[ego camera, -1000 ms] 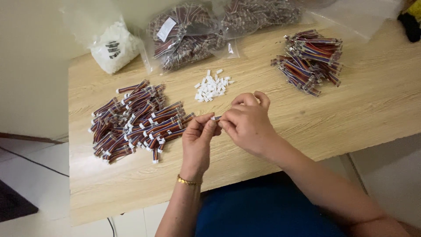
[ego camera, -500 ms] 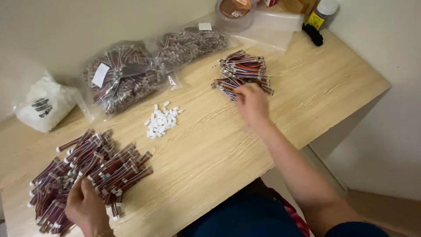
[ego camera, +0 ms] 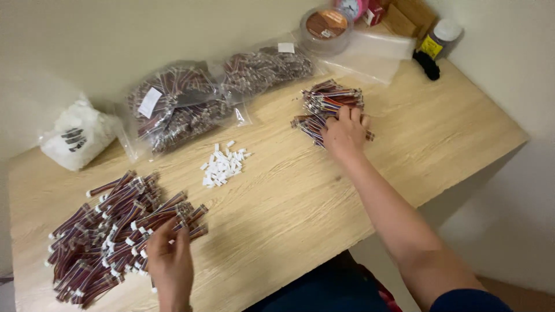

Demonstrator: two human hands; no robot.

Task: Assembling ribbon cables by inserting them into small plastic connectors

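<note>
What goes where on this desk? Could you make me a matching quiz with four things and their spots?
Things:
1. left hand
2. right hand
3. white plugs
4. white bag

Places:
A. far left, by the wall
B. middle of the desk
C. on the near-left wire pile
D. on the far wire pile

Pairs: 1-C, 2-D, 3-B, 4-A

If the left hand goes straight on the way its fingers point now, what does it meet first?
Probably nothing new: the left hand already touches the big wire pile, so it would push further into it.
</note>
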